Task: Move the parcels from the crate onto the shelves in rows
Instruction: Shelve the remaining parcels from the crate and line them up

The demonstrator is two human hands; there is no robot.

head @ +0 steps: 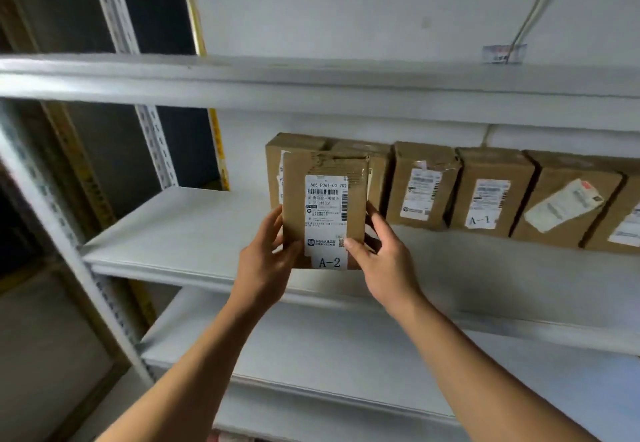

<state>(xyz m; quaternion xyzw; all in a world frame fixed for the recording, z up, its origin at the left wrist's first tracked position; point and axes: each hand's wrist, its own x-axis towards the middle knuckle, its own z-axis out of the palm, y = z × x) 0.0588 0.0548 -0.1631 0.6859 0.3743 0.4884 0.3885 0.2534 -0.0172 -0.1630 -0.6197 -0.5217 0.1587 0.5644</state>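
Parcel A-2 point(323, 209), a brown cardboard box with a white shipping label facing the camera and "A-2" printed at the label's foot, is held upright between both hands above the front part of the middle shelf point(166, 234). The left hand point(266, 261) grasps its lower left side, fingers curled round the left edge and thumb lying on the front face. The right hand point(384, 258) grasps the lower right side, thumb pressed on the label near its small square code and fingers wrapped behind the right edge.

Whether the parcel's bottom touches the shelf cannot be told; the hands cover that edge.

Behind it, along the rear edge of the same shelf, stands a row of parcels point(485, 192) against the white wall point(346, 9), upright and side by side, labels facing forward. One of them reads "A-1". The held parcel overlaps the leftmost boxes of that row.

The left half of the middle shelf is bare grey board. An upper shelf point(311, 81) runs above, a lower shelf point(346, 355) below. A perforated metal upright point(52, 206) frames the left side, and a pale cable point(533, 9) runs down the wall at upper right.
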